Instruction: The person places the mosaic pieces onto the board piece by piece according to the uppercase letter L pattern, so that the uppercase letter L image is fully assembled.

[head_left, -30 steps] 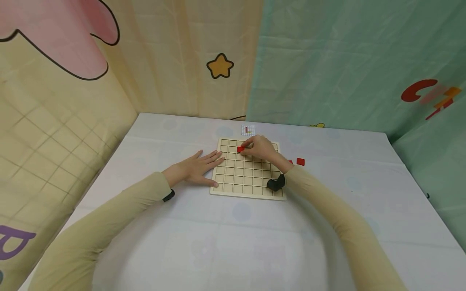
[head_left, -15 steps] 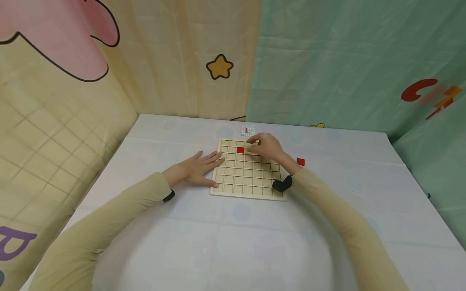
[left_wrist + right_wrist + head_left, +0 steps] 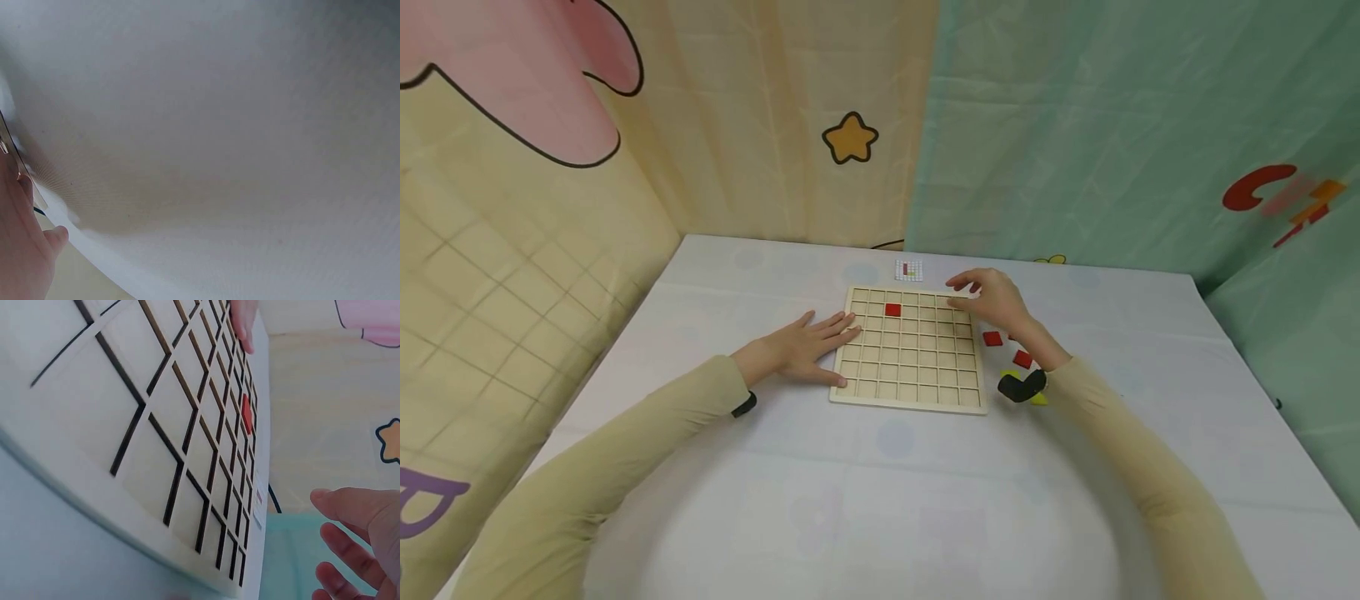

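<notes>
A pale wooden grid board (image 3: 907, 406) lies on the white table, with one red square tile (image 3: 892, 310) in a cell near its far edge. Across the board's left edge rests my left hand (image 3: 801, 348), fingers spread and straight. My right hand (image 3: 996, 298) is over the far right corner of the board, fingers loosely bent and apart, holding nothing. In the right wrist view the thumb and fingers of the right hand (image 3: 356, 540) show a gap between them. The left wrist view catches only part of the left hand (image 3: 25, 244) at its left edge.
Right of the board lie loose red tiles (image 3: 992, 339) and yellow pieces (image 3: 1039, 399), partly hidden by the right wrist and its black strap (image 3: 1022, 386). A small printed grid card (image 3: 909, 270) lies beyond the board. Curtains (image 3: 1060, 133) hang behind the table.
My right hand has let go of the red tile, which stays in its cell, and has moved right to the board's far right corner. The left hand has stayed in place.
</notes>
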Demonstrator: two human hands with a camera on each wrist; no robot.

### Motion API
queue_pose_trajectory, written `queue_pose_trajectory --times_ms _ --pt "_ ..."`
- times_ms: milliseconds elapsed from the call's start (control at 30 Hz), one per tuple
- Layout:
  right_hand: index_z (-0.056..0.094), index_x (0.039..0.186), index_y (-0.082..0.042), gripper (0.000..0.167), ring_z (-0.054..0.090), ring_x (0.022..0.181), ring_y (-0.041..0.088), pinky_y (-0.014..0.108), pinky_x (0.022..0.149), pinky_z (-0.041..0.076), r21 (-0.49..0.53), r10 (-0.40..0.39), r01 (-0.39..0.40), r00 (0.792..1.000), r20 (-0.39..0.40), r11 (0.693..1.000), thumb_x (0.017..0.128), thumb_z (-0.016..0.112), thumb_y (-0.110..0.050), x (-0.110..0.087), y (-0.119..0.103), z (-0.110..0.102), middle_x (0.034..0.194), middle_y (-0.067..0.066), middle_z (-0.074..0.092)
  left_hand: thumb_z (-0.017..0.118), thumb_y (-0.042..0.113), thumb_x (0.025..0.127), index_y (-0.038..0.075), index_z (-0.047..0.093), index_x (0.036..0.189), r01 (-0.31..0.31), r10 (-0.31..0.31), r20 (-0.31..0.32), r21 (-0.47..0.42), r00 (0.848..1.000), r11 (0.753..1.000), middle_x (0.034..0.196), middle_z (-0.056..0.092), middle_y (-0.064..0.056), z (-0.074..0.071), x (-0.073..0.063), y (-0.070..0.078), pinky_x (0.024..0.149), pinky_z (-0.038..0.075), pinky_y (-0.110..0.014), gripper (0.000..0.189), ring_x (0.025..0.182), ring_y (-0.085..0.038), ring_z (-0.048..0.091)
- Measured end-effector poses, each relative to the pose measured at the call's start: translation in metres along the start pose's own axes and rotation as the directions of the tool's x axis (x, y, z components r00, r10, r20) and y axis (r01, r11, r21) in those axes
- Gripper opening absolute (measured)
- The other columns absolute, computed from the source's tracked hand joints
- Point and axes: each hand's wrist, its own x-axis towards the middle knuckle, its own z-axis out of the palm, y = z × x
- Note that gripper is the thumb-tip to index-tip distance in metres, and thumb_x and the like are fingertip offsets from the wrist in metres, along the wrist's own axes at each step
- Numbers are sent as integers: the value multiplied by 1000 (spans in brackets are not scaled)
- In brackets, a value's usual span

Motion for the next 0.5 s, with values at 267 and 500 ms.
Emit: queue_pose_trajectory --times_ms 267,500 --pt "69 114 -5 30 61 96 31 45 85 50 -24 20 -21 999 -46 999 87 70 -19 -23 24 -16 108 16 70 45 71 87 23 4 156 -4 4 -6 -10 1000 1000 164 -6 0 0 0 0 119 -1 -57 94 151 -20 -4" --pt "68 116 -5 32 59 98 33 47 84 50 -27 75 -76 996 -43 997 87 70 -21 -43 49 -26 110 18 69 45 72 87 24 3 156 0 0 -2 -6 1000 1000 163 -6 0 1 2 -1 119 -1 -56 94 151 -20 -5"
